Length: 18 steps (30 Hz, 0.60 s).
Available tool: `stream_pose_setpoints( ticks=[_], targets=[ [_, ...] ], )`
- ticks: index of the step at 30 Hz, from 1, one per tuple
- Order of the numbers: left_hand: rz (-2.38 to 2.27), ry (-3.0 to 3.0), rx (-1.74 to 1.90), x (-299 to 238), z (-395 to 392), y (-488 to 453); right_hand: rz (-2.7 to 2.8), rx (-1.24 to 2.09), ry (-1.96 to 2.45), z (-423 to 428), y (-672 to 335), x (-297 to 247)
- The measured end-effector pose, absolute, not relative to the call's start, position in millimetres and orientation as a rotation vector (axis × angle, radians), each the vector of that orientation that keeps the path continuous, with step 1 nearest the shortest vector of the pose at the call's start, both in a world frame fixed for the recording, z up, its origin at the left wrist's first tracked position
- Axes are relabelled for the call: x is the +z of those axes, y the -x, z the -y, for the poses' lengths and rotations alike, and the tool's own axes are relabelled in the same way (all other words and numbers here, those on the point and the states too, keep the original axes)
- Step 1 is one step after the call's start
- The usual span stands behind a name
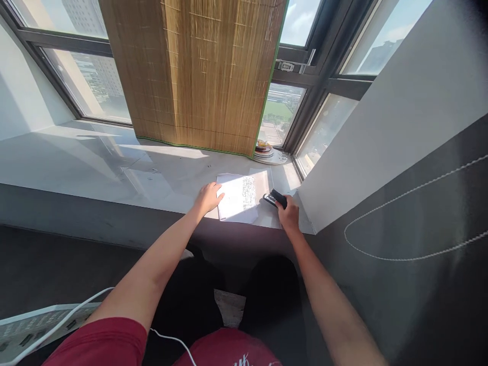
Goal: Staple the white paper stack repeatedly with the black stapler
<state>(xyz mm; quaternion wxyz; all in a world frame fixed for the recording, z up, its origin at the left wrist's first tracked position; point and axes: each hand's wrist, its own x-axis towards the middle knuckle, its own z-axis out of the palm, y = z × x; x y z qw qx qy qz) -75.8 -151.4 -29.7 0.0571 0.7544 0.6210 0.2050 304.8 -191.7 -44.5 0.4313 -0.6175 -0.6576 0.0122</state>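
Observation:
A small stack of white paper sheets [233,201], with dense dark writing down its right side, lies on the windowsill [179,190] in front of me. My left hand [208,198] is closed at the stack's left edge, with thumb and fingertips on the paper; the fingers' undersides are hidden. To the right of the sheets, my right hand [290,216] is wrapped round a black stapler [277,196]. The stapler's front end points left toward the paper, a little apart from its right edge, above the sill.
A bamboo blind [198,76] hangs over the window behind the sill. Stacked plates [267,152] stand in the back right corner, beside the white wall [366,137]. A white beaded cord [381,258] loops at the right. A white cable [68,317] runs at lower left.

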Motion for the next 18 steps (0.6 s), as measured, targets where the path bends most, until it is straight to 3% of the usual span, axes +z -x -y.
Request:
stream_pose_setpoints(
  ticks=[10, 18],
  targets=[
    [-1.851, -2.313, 0.635, -19, 158, 77, 1.892, 0.396, 1.384, 162, -176, -23],
    [-1.809, -2.283, 0.678, -19, 158, 79, 1.931, 0.218, 1.464, 168, -197, -31]
  ],
)
